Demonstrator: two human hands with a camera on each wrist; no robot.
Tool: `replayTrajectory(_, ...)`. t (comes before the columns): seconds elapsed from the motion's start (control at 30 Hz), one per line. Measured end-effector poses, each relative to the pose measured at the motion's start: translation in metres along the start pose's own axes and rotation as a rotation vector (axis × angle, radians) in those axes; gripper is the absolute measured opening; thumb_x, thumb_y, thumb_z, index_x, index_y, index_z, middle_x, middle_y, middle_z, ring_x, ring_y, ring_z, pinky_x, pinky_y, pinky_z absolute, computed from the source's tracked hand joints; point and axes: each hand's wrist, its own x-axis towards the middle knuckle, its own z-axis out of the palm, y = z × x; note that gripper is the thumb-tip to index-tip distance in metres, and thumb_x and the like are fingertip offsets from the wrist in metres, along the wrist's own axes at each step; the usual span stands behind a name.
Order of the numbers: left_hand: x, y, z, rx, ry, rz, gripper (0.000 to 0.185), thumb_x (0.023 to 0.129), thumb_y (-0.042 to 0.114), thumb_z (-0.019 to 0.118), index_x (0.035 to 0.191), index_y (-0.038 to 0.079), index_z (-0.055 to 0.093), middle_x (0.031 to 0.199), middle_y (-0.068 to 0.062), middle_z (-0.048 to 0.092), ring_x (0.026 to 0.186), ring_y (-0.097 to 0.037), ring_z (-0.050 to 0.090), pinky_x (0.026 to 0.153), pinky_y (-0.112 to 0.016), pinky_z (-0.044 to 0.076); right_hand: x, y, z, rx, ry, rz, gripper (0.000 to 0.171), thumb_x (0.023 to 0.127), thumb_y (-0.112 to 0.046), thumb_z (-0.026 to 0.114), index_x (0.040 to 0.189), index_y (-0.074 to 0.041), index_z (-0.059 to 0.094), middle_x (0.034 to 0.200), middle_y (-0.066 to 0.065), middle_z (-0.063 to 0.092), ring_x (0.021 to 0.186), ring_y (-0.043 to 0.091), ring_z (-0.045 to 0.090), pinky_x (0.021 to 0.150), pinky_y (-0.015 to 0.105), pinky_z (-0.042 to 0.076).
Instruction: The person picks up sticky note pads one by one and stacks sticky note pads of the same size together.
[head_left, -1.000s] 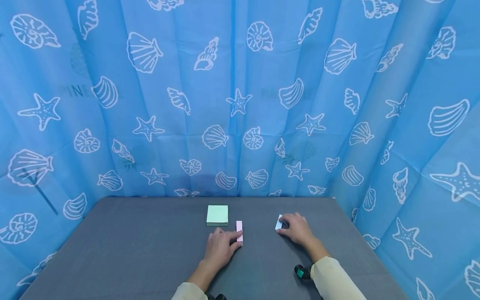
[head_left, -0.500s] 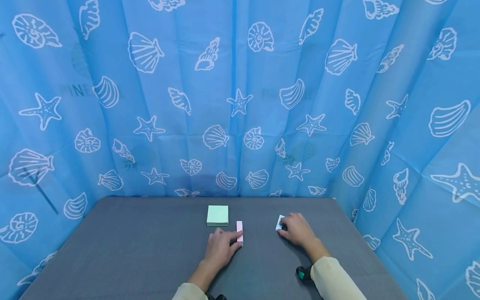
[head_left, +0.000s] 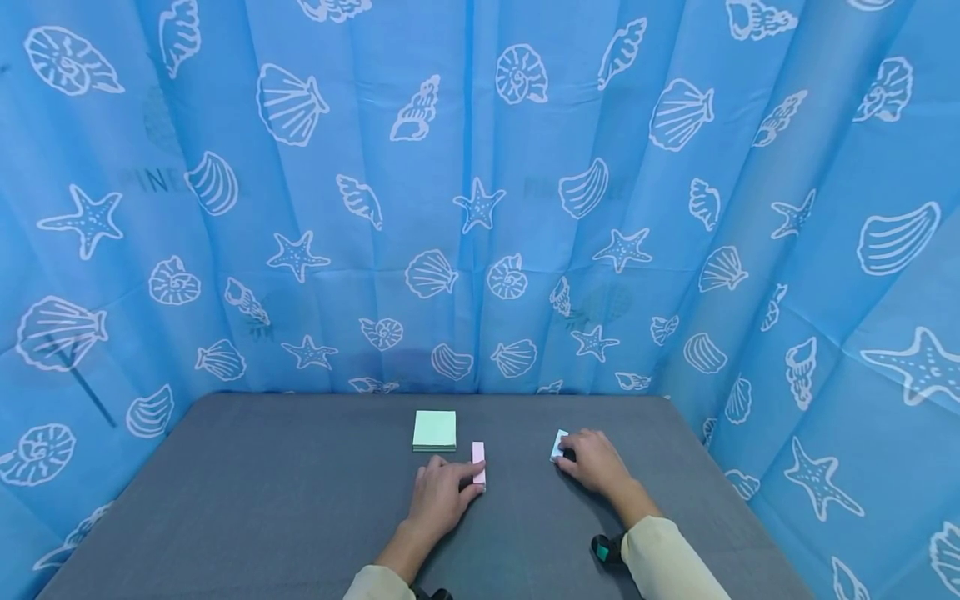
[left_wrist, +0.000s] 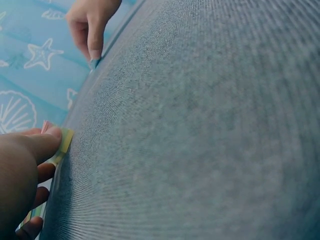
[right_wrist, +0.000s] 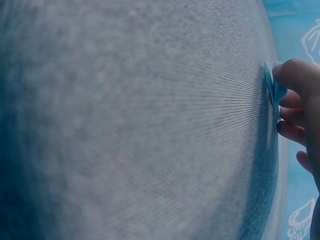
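- Hardly anything is shifting since a second ago: the right hand [head_left: 592, 460] is creeping slightly toward the pale blue pad [head_left: 558, 444], fingers curling round its edge.
- Left hand [head_left: 441, 493] is still pinching the pink pad [head_left: 478, 462] on the grey table [head_left: 262, 500].
- Beyond those fingertips, the green pad [head_left: 434, 430] is lying untouched.
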Motion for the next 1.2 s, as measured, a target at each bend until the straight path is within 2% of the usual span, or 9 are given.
replayTrajectory(0.23, 0.0, -0.0003, -0.0002, 0.004, -0.002, 0.003, 0.04, 0.085, 0.039, 0.073, 0.124, 0.033, 0.068, 0.111, 0.009, 0.07, 0.077, -0.011, 0.042, 0.064, -0.031, 0.03, -0.0008, 0.0008, 0.0014, 0.033, 0.003, 0.011, 0.024, 0.088, -0.026, 0.073, 0.105, -0.009, 0.073, 0.098, 0.004, 0.069, 0.095, 0.024, 0.06, 0.09, 0.047, 0.042)
replayTrajectory(0.67, -0.0001, -0.0005, -0.0001, 0.006, 0.0, 0.001, 0.04, 0.085, 0.039, 0.073, 0.125, 0.033, 0.068, 0.11, 0.009, 0.07, 0.076, -0.01, 0.041, 0.064, -0.031, 0.03, 0.0011, 0.0022, 0.0013, 0.021, -0.013, 0.022, 0.022, 0.089, -0.027, 0.071, 0.103, -0.01, 0.073, 0.093, 0.001, 0.068, 0.091, 0.023, 0.059, 0.089, 0.048, 0.042)
replayTrajectory(1.0, -0.0005, -0.0012, 0.0005, 0.01, -0.004, -0.001, 0.041, 0.085, 0.039, 0.074, 0.125, 0.033, 0.068, 0.111, 0.008, 0.07, 0.077, -0.011, 0.041, 0.064, -0.031, 0.03, -0.0011, 0.0031, 0.0025, 0.063, 0.04, -0.014, 0.01, 0.091, -0.025, 0.069, 0.091, -0.015, 0.072, 0.082, -0.006, 0.064, 0.083, 0.019, 0.057, 0.083, 0.046, 0.043)
replayTrajectory(1.2, 0.0004, -0.0009, 0.0, 0.008, -0.009, -0.004, 0.041, 0.085, 0.039, 0.074, 0.125, 0.034, 0.067, 0.111, 0.009, 0.07, 0.077, -0.011, 0.041, 0.064, -0.031, 0.03, -0.0023, 0.0043, 0.0043, 0.091, 0.068, -0.013, 0.009, 0.092, -0.024, 0.068, 0.091, -0.015, 0.072, 0.086, -0.004, 0.066, 0.087, 0.021, 0.058, 0.084, 0.048, 0.043)
